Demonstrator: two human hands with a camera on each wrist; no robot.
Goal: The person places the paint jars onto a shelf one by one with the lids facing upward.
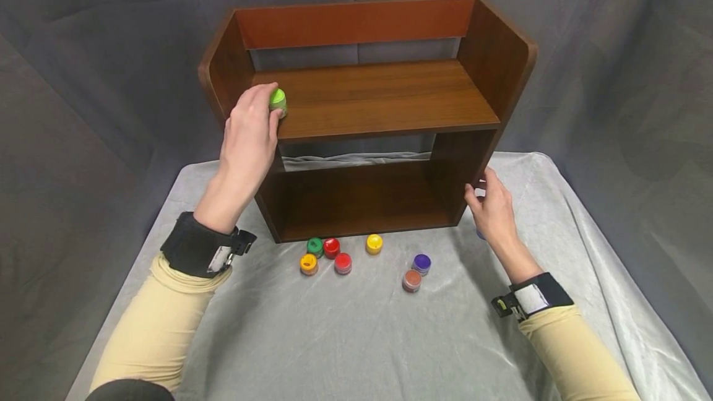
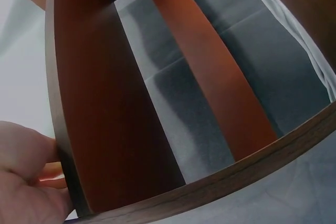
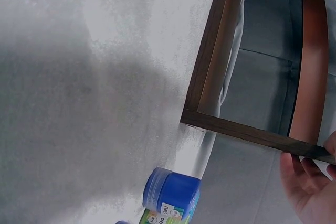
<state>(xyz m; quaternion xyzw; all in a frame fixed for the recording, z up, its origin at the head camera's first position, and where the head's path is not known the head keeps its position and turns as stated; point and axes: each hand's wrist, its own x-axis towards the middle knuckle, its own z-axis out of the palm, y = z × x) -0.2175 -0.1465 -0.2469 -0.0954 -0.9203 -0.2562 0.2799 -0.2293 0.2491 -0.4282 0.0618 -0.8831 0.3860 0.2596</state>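
At the left end of the wooden shelf unit's (image 1: 379,98) upper board, my left hand (image 1: 249,132) pinches a small paint jar with a lime-green lid (image 1: 278,99) between thumb and fingers. In the left wrist view the left hand (image 2: 23,171) appears at the board's edge, and the jar is hidden. My right hand (image 1: 494,206) grips the front edge of the unit's right side panel. The right wrist view shows fingers of the right hand (image 3: 310,190) on one face of that panel (image 3: 252,134) and the thumb over the other.
Before the unit, on grey cloth (image 1: 312,339), stand green (image 1: 314,246), orange-yellow (image 1: 309,263), red (image 1: 331,247), another red (image 1: 343,263), yellow (image 1: 374,244), purple (image 1: 421,263) and brown (image 1: 411,280) jars. A blue jar (image 3: 181,198) stands by the right hand, mostly hidden in the head view.
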